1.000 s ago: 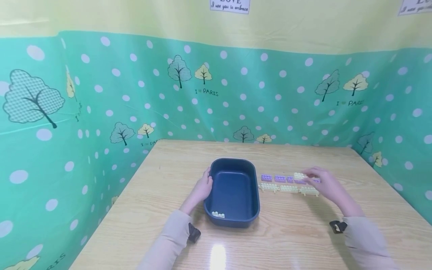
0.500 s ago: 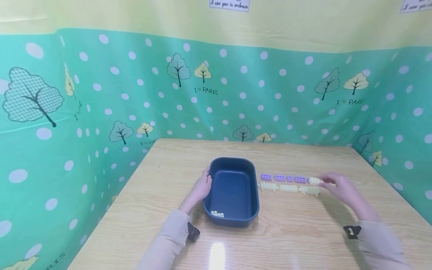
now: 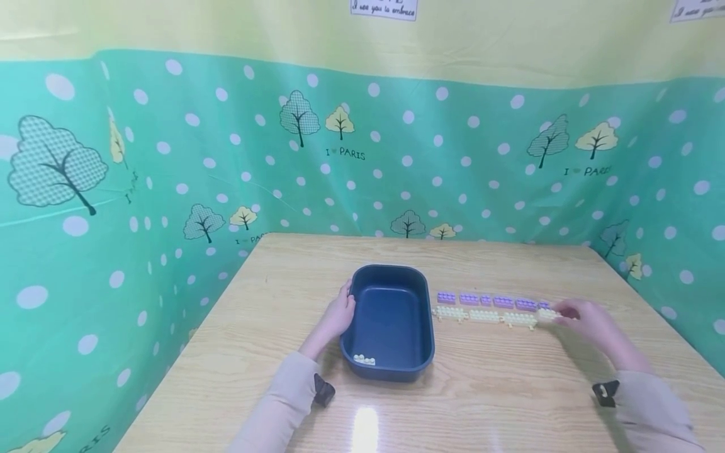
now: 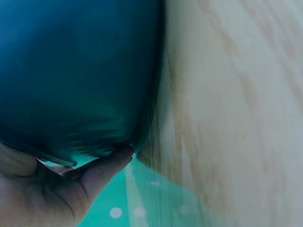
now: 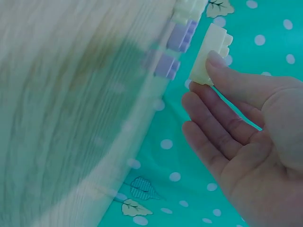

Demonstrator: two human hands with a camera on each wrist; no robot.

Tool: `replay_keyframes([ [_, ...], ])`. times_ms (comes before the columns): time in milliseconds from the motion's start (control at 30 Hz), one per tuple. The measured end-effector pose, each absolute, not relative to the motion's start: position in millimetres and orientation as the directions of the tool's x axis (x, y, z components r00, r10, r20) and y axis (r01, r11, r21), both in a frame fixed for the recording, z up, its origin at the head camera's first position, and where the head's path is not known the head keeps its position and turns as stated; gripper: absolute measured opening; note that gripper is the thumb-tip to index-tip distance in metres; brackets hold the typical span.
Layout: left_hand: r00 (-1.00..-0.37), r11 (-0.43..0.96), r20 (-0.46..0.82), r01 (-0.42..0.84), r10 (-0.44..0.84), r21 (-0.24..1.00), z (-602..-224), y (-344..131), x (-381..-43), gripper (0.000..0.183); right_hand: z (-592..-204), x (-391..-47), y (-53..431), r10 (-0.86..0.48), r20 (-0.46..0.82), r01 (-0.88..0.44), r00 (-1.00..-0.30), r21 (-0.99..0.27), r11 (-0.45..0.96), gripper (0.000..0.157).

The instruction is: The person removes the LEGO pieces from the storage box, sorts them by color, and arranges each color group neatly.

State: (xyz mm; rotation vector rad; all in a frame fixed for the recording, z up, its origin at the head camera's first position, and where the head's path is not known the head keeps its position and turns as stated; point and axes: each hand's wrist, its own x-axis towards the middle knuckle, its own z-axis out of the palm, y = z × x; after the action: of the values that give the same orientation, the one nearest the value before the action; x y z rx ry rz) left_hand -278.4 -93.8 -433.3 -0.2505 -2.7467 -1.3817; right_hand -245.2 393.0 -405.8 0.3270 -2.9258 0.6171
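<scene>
My left hand [image 3: 338, 313] holds the left rim of a dark blue rectangular bin [image 3: 430, 314]. In the left wrist view the thumb of that hand [image 4: 52, 198] presses the bin's outer wall [image 4: 85, 71]. My right hand [image 3: 591, 324] pinches a cream building brick [image 3: 545, 315] at the right end of the cream row. Seen from the right wrist, this studded brick [image 5: 213, 38] sits between thumb and fingertips, apart from the row. Purple bricks [image 3: 469, 299] form a back row; cream bricks [image 3: 484, 316] lie in front of them. Small cream pieces [image 3: 364, 360] lie in the bin's near-left corner.
A wood-grain table [image 3: 481, 390] carries everything, with bare surface in front of the rows. A green dotted curtain [image 3: 374, 163] stands round the back and sides. Black straps [image 3: 325, 390] circle both wrists.
My right hand has carried the cream brick rightward along the purple row, then slightly nearer, to the end of the cream row. The left hand stays on the bin.
</scene>
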Motion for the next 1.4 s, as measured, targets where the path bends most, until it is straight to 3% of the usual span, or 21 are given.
replay_keyframes([
  [700,-0.984,0.597,0.13,0.178,0.124,0.782,-433,-94,-277,0.049,-417,-255,409,-0.131,0.024,-0.129,-0.991,-0.424,0.896,0.02],
  [1067,-0.984,0.593,0.126,0.175,0.124,0.786,-433,-94,-277,0.049,-420,-256,409,-0.138,0.061,-0.151,-0.989,-0.416,0.897,0.02],
  [1233,-0.985,0.591,0.122,0.172,0.124,0.788,-434,-94,-277,0.049,-413,-250,404,-0.101,0.033,-0.105,-0.994,-0.449,0.887,0.026],
  [1400,-0.984,0.588,0.129,0.177,0.123,0.789,-434,-93,-278,0.049,-399,-248,388,-0.111,0.102,-0.145,-0.989,-0.429,0.892,0.032],
])
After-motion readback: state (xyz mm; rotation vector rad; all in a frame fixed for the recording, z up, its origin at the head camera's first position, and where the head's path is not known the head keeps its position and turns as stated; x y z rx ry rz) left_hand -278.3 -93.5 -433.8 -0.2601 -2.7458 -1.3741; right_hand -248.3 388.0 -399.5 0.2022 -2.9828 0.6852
